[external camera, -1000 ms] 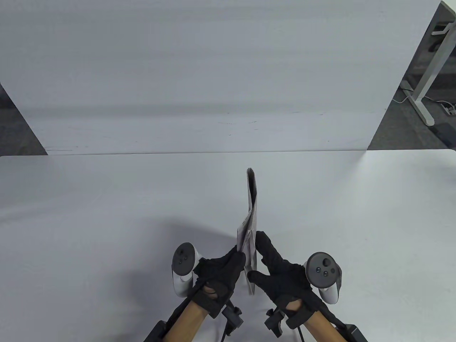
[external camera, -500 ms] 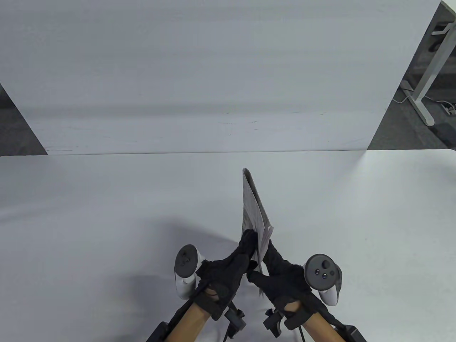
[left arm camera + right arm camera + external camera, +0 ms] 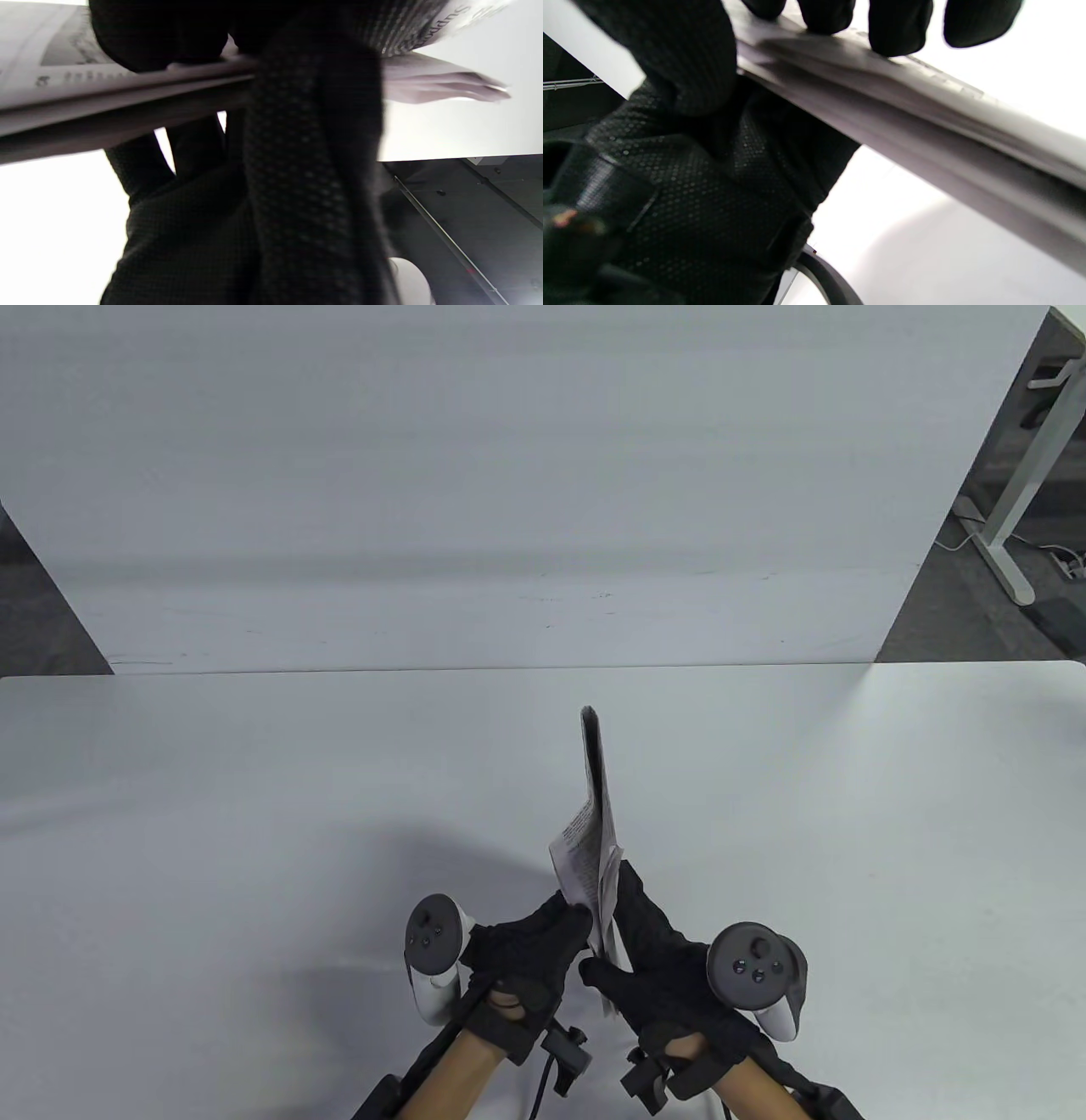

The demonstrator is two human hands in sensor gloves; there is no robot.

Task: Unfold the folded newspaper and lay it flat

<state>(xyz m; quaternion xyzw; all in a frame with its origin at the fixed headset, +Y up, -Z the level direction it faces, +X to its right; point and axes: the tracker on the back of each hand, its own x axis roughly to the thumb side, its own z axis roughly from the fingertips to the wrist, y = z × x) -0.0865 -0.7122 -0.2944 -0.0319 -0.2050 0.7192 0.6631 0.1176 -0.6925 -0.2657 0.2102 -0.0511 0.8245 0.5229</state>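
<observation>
The folded newspaper stands on edge above the white table, near its front middle, running away from me. My left hand pinches the left-hand sheets at the near end, and one printed sheet flares out to the left. My right hand grips the right side, fingers along the paper and thumb across its near edge. The left wrist view shows the newspaper crossing the top, with glove fingers round it. Seen from the right wrist, fingertips lie on the newspaper.
A second white tabletop adjoins the far edge of my table. A white desk leg and cables stand on the dark floor at the upper right.
The paper, which half a second ago leaned right with my left fingers high on it, stands more upright now. A left sheet has peeled outward and my right hand has shifted slightly left.
</observation>
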